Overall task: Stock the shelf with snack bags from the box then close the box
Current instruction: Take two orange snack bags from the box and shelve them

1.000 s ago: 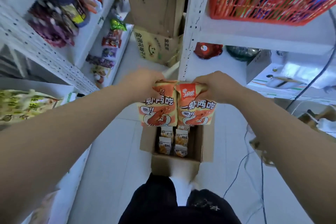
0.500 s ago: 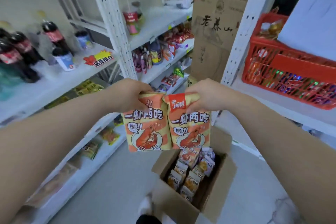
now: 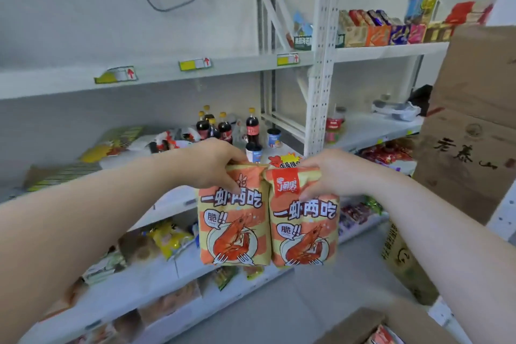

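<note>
I hold two orange-and-yellow snack bags printed with a red shrimp, side by side in front of the white shelves. My left hand (image 3: 216, 163) grips the top of the left snack bag (image 3: 233, 227). My right hand (image 3: 333, 173) pinches the top of the right snack bag (image 3: 304, 232). Both bags hang upright, touching each other, level with the shelf board (image 3: 173, 204) that carries the cola bottles (image 3: 252, 127). The open cardboard box (image 3: 371, 324) shows at the bottom right corner with more bags inside.
A higher shelf (image 3: 167, 71) with price tags looks bare. Lower shelves (image 3: 156, 282) hold several assorted snack packs. Stacked brown cartons (image 3: 472, 131) stand at the right. Small boxes fill the upper right shelf (image 3: 391, 46). A white upright post (image 3: 321, 64) divides the shelving.
My view has swung up and left from the box on the floor to the shelves. Both hands have lifted the two bags to the height of the bottle shelf, still gripping them.
</note>
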